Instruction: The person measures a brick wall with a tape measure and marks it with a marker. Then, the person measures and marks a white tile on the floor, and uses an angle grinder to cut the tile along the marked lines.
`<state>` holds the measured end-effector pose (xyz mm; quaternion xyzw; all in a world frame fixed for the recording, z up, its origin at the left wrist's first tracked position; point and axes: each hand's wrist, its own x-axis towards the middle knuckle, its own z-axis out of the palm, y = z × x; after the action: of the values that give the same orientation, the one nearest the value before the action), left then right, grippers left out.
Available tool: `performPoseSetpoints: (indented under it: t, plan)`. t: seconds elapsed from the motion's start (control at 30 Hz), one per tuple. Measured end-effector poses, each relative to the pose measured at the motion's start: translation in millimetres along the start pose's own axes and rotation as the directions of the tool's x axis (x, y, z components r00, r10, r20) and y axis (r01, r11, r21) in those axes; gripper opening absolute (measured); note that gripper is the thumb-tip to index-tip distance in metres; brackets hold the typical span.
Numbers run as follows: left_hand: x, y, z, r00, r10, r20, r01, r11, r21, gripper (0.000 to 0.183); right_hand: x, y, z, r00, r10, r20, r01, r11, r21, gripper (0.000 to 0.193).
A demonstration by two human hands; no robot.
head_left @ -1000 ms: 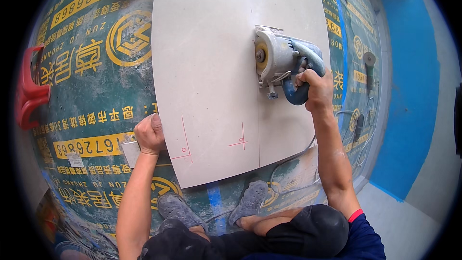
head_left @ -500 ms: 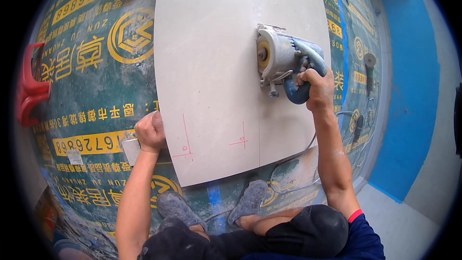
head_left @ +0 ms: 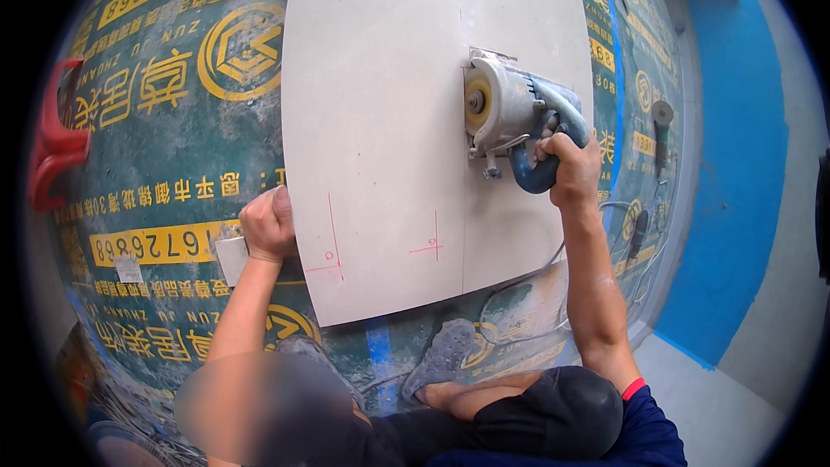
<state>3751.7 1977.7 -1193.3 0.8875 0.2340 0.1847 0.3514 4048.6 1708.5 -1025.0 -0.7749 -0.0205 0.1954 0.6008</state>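
Here we see a handheld tile cutter [head_left: 510, 112] with a pale grey body and a blue handle resting on a large off-white tile [head_left: 389, 121], close to the tile's right edge and about halfway up it. Our right hand [head_left: 566, 169] is wrapped tight around the blue handle. A thin cut line runs from the cutter's blade down to the tile's near edge. Our left hand [head_left: 270, 225] is curled in a loose fist and presses on the tile's left edge, near its lower left corner. Red pencil marks [head_left: 333, 246] sit on the tile just beside that hand, with a second red cross further right. The tile lies on a green floor covering [head_left: 173, 121] printed in yellow, which stretches broadly to the left and beyond the far edge. A grey power cord [head_left: 519, 290] loops off the tile's near right corner. A red plastic stool [head_left: 56, 151] stands at the covering's far left edge. A blue wall [head_left: 735, 164] closes the right side. We see no containers.
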Motion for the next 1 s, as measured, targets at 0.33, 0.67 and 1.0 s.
performPoseSetpoints:
  t: [0.33,0.67,1.0]
  plan:
    - [-0.8,-2.9,1.4,1.000,-0.008,-0.001,0.008,1.000,0.006,0.046,-7.3,2.1,-3.1,1.000,0.002,-0.008,-0.002,0.999,0.032,0.017]
    - [2.8,-3.6,-5.2,0.998,-0.031,0.062,0.032,0.999,-0.015,0.052,-12.1,8.3,-8.1,1.000,-0.002,0.002,0.002,1.000,0.019,0.013]
    - [-4.6,18.2,-19.6,0.945,-0.276,0.174,0.317,0.903,-0.289,0.052,-19.5,12.4,-10.6,1.000,-0.006,-0.004,0.006,1.000,-0.002,0.013]
